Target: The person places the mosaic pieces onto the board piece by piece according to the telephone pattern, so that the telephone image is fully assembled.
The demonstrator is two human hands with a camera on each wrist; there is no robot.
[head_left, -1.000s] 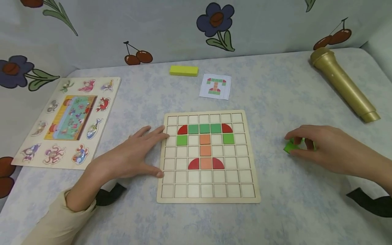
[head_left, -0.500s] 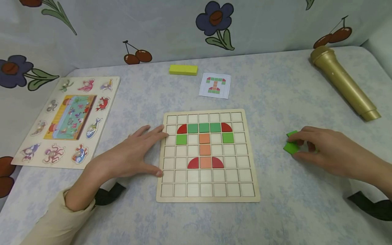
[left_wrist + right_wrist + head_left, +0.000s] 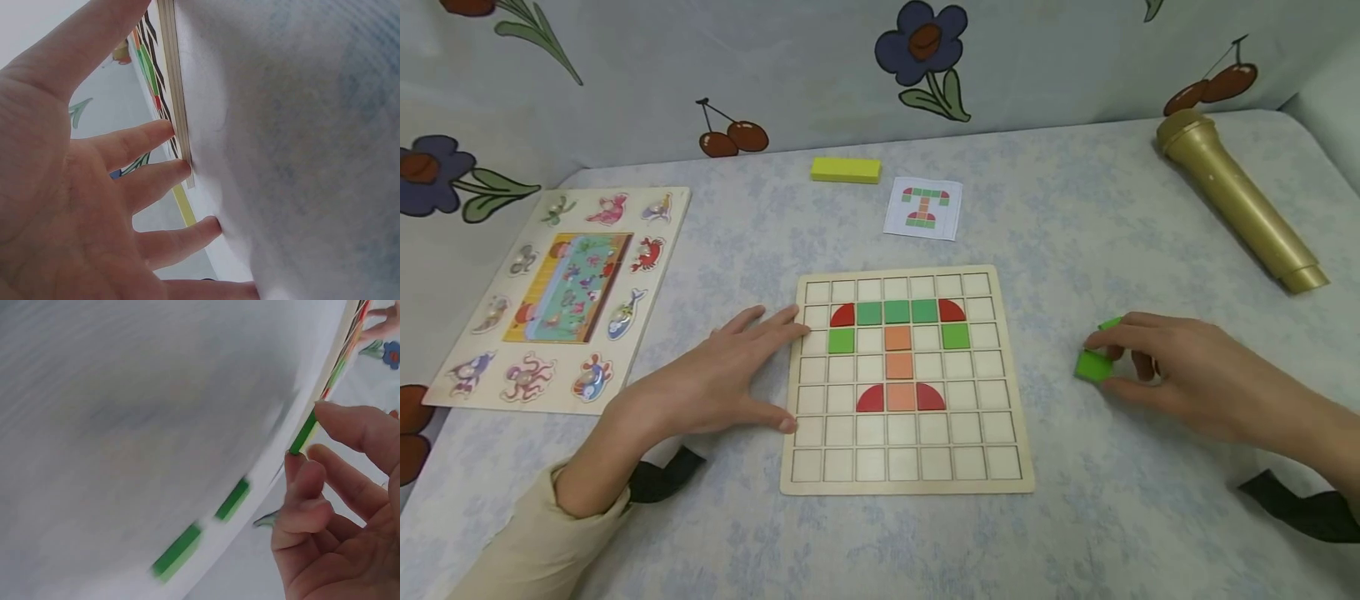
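A wooden grid board lies in the middle of the table, bearing red, green and orange tiles in a T-like figure. My left hand lies flat and open on the cloth. Its fingertips touch the board's left edge. To the right of the board, my right hand pinches a green square tile between thumb and fingers, low over the table. The right wrist view shows that tile edge-on, with two more green tiles lying on the cloth beyond it.
A pattern card and a yellow block lie behind the board. A gold toy microphone lies at the far right. An animal peg puzzle sits at the left. A flowered cloth wall backs the table.
My right hand has picked a green tile out of the small cluster and shifted it slightly left, toward the board. The left hand has not moved.
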